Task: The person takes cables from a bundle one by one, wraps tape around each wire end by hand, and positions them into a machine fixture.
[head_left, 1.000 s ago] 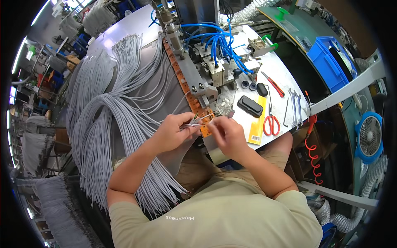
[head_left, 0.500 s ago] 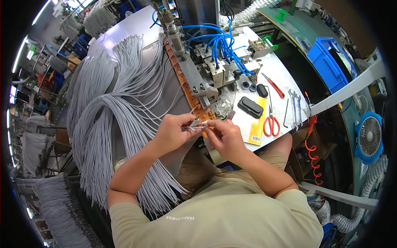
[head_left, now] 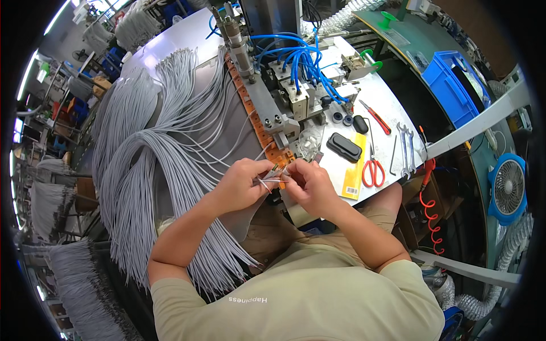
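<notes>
Wire ends (head_left: pixel 267 183) have splayed, seemingly; white lettering (head_left: pixel 247 299) marks the shirt (head_left: pixel 324 292).

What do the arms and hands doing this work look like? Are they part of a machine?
No, they are a person's own. The left hand and right hand wear no gloves, and no watch or band shows at either wrist. Short, pale yellowish-green sleeves cover only the upper arms, matching the shirt, which carries small white lettering.
</notes>
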A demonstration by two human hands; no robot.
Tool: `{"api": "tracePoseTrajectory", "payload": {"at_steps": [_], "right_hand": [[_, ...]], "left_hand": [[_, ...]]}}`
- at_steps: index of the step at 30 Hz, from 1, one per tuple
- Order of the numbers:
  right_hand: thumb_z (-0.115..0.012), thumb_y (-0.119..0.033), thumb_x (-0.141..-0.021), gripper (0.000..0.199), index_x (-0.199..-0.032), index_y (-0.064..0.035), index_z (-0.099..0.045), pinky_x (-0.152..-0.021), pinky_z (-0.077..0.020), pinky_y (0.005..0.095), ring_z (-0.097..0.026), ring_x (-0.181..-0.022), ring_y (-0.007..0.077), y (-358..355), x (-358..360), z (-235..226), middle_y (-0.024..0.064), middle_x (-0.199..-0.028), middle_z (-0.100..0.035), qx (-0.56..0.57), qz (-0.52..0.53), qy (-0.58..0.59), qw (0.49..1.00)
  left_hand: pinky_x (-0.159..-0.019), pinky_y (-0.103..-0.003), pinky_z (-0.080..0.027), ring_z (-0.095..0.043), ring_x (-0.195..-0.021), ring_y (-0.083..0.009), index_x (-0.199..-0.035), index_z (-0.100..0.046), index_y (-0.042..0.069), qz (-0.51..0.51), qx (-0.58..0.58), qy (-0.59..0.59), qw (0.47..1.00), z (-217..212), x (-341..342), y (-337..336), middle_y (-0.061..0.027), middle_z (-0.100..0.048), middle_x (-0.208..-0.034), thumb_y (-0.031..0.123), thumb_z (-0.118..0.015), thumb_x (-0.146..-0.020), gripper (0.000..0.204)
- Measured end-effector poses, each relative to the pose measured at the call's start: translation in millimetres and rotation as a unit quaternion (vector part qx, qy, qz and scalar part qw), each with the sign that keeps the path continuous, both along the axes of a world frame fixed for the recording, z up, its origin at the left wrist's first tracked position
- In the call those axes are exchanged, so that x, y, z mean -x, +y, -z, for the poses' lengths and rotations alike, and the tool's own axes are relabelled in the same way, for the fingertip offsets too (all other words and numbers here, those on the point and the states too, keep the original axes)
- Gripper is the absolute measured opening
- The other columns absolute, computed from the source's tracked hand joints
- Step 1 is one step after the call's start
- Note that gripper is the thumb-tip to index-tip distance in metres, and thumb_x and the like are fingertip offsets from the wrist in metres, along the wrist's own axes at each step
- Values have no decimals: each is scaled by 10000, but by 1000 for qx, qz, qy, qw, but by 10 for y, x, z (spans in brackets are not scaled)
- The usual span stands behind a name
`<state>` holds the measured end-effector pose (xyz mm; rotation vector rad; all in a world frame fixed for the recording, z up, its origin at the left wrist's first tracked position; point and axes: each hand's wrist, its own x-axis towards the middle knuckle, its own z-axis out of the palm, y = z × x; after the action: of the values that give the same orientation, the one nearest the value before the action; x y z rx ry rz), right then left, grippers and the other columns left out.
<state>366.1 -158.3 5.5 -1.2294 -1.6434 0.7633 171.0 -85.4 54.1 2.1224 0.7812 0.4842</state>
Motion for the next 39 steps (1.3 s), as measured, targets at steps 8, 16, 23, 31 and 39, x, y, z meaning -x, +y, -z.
{"api": "tracePoseTrajectory", "payload": {"at_steps": [8, 16, 23, 31, 39], "right_hand": [[-703, -83, -875, 129, -928, -46, -592, -616, -398, 340, -536, -698, 245, 103, -46, 31, 92, -759, -580, -127, -6, -76, 989], [-670, -111, -930, 123, -871, -45, -583, -547, -380, 260, -497, -623, 112, 305, -200, 446, 13, -708, -555, 38, 105, 115, 987], [-649, -155, -959, 162, -872, -55, -556, -524, -352, 215, -442, -583, 28, 384, -205, 419, -51, -677, -519, 168, 63, 261, 948], [-642, -184, -966, 163, -903, -52, -570, -508, -327, 214, -421, -571, 28, 387, -220, 501, -52, -665, -512, 235, 70, 292, 924], [-647, -146, -960, 137, -955, -22, -590, -502, -348, 230, -450, -568, 35, -18, -77, 92, -23, -636, -541, 99, 126, 145, 976]], "left_hand": [[-648, -281, -491, -628, -690, -147, -1065, -643, -33, 20, 110, -21, 994, 81, 69, 42, -98, -654, -792, 64, -649, -901, 191], [-632, -270, -471, -545, -641, -139, -1116, -634, -23, -73, -102, -100, 987, -18, -21, -81, -115, -600, -750, 63, -659, -894, 239], [-662, -307, -510, -627, -708, -261, -1125, -681, 18, 66, -74, 4, 995, 101, 46, 24, -133, -682, -917, 39, -717, -805, 323], [-715, -273, -536, -691, -777, -233, -1120, -686, 16, 20, -180, 12, 983, 153, -7, 13, -128, -708, -980, 13, -731, -763, 359], [-647, -222, -525, -641, -696, -54, -1077, -682, -18, -85, 180, -17, 980, -52, -5, -21, -84, -715, -817, 22, -707, -859, 223]]}}
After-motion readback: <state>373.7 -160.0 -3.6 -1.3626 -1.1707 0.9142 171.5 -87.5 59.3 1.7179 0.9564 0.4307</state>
